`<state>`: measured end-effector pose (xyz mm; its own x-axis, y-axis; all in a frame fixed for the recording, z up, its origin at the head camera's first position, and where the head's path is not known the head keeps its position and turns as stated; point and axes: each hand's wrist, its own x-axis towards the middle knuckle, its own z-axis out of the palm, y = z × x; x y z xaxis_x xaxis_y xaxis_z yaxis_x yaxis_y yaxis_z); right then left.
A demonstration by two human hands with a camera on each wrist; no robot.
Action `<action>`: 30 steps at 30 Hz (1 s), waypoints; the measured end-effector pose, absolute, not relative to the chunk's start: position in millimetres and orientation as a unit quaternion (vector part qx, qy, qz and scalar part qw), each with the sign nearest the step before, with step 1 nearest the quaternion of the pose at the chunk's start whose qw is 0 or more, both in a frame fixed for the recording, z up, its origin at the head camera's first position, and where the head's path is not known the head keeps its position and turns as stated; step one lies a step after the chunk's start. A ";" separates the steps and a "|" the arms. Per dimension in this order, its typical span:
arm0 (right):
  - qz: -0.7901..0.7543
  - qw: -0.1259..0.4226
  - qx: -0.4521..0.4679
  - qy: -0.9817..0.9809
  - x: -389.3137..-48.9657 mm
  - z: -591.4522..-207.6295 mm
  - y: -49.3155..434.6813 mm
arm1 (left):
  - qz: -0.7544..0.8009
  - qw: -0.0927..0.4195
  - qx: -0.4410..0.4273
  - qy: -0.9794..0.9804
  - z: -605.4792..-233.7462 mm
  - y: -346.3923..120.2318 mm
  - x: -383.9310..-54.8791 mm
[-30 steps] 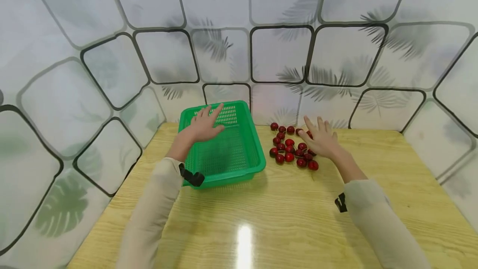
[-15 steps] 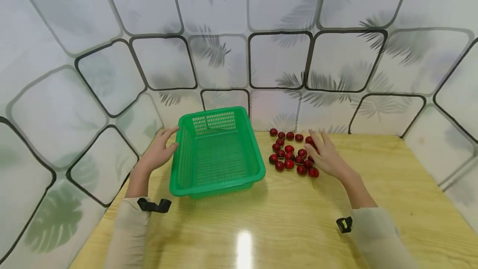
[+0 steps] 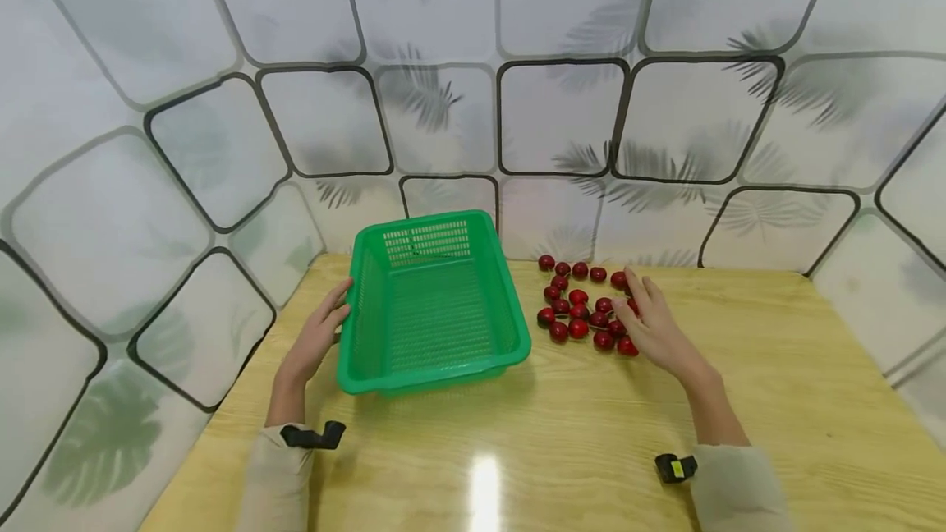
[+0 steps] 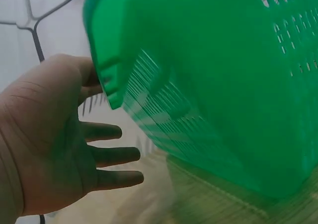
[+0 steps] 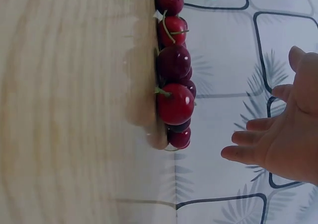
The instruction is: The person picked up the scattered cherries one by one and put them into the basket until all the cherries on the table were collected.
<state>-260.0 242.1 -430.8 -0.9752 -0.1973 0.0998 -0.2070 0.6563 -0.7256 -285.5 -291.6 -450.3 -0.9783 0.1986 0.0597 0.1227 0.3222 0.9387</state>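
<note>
My left hand (image 3: 314, 347) is at the left side of a green plastic basket (image 3: 516, 302). In the left wrist view, its thumb and forefinger meet the basket's outer rim, their tips hidden behind it. The other fingers (image 4: 117, 156) stretch out straight beneath the rim. My right hand (image 3: 658, 335) hovers with spread, relaxed fingers over the right edge of a group of dark red cherries (image 3: 578, 328), holding nothing. From the right wrist view, a gap separates that hand (image 5: 283, 124) from the cherries (image 5: 175, 104), some with green stems.
The light wooden table (image 3: 576, 442) carries the basket at left and the cherries to its right. Behind and at both sides stands a white wall covering (image 3: 562, 117) with dark outlines and leaf prints. Black straps with small mounts (image 3: 676, 468) sit on both wrists.
My left hand has moved from above the basket, out leftward, and down to its left rim. My right hand has lowered and shifted slightly right beside the cherries.
</note>
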 end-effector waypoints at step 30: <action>0.331 -0.120 0.041 -0.935 -238.5 -435.8 260.5 | 0.707 0.010 0.137 0.694 -477.0 -276.2 -289.2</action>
<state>-238.5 260.5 -435.8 -0.9679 -0.1562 -0.1967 0.0021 0.7780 -0.6283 -289.2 -276.2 -477.0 -0.9624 0.2038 0.1795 0.1757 -0.0366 0.9838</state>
